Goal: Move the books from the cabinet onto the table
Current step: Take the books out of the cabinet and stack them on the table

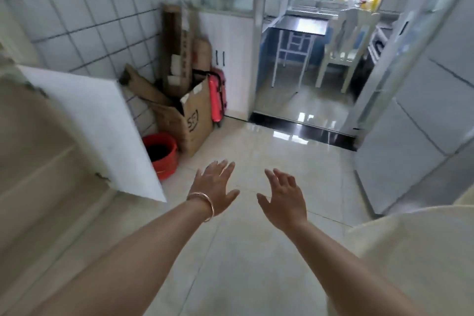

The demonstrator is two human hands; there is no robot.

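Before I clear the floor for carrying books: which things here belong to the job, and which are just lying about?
Job:
- cabinet door, open
- table, through the doorway
- left hand and right hand, both empty
No books show.

Lying about:
- red bucket
- cardboard box
- pink suitcase
- chair
- fridge

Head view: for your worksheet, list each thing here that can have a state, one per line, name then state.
left hand: open, empty
right hand: open, empty
cabinet door: swung open
cardboard box: flaps open, upright
red bucket: upright on floor
chair: upright beside the table
table: top bare
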